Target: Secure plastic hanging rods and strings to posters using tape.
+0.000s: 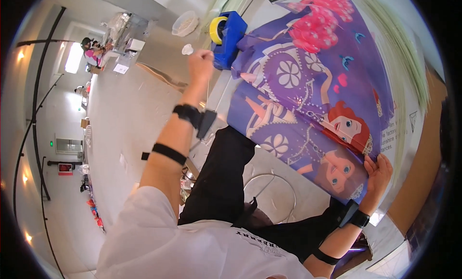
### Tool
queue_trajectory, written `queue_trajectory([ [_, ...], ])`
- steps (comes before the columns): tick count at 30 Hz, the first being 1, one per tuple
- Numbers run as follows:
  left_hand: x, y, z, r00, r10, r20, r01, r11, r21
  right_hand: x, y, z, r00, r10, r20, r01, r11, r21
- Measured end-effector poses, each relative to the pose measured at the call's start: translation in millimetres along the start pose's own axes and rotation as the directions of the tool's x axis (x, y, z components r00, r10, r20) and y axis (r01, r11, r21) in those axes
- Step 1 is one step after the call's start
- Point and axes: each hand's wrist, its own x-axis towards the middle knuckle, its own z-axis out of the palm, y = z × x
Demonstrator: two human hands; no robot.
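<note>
My left hand (199, 66) is closed and raised beside the blue tape dispenser (229, 41) with its yellow roll. A thin pale line runs down from its fingers, too fine to make out. Purple printed sheets (284, 120), showing cartoon figures in gowns and pink balloons, lie across the table in front of me and partly overlap. At their near right edge, my right hand (379, 175) has its fingers bent on the sheet's border, close to a red-haired figure. The near end of the sheets hangs over my lap.
A bundle of thin pale green rods (402, 48) lies along the right of the table. Beyond my left hand are a small white piece (187, 49) and a clear tub (185, 24). Brown cardboard (418, 154) borders the right. People (96, 53) sit far left.
</note>
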Motion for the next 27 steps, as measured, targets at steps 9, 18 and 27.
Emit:
queue_trajectory([
  [9, 65, -22, -10, 0.643, -0.650, 0.405, 0.712, 0.702, -0.005, -2, 0, -3, 1.000, 0.028, 0.002, -0.028, 0.997, 0.068],
  [18, 53, -60, -22, 0.627, -0.581, 0.519, 0.773, 0.378, -0.510, 5, 6, -11, 0.998, 0.000, 0.063, -0.005, 0.997, 0.080],
  [27, 24, -67, -24, 0.622, -0.613, 0.488, 0.755, 0.303, -0.581, 3, 3, -8, 0.995, -0.005, 0.100, -0.004, 0.997, 0.082],
])
